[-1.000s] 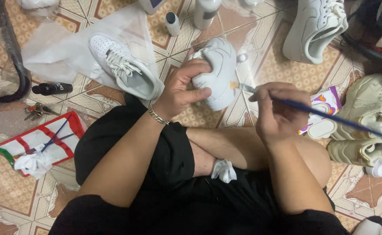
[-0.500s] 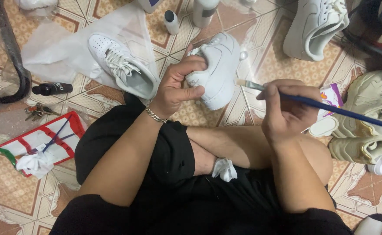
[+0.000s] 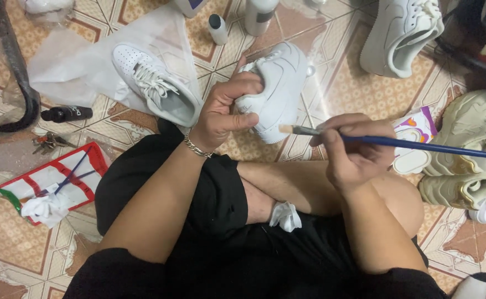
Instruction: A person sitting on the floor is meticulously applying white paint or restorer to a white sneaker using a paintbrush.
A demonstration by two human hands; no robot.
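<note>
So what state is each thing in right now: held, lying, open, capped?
Left hand: gripping the white shoe.
White shoe: held up off the floor.
Right hand: holding the brush.
Brush: tip near the shoe; contact unclear.
Laced shoe: lying on plastic sheet.
Black bottle: lying on its side.
Small bottle: upright, capped.
Tissue: crumpled on lap.

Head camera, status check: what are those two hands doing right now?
Left hand grips white sneaker. Right hand holds blue-handled brush, tip just off the shoe. Nothing between them.
</note>
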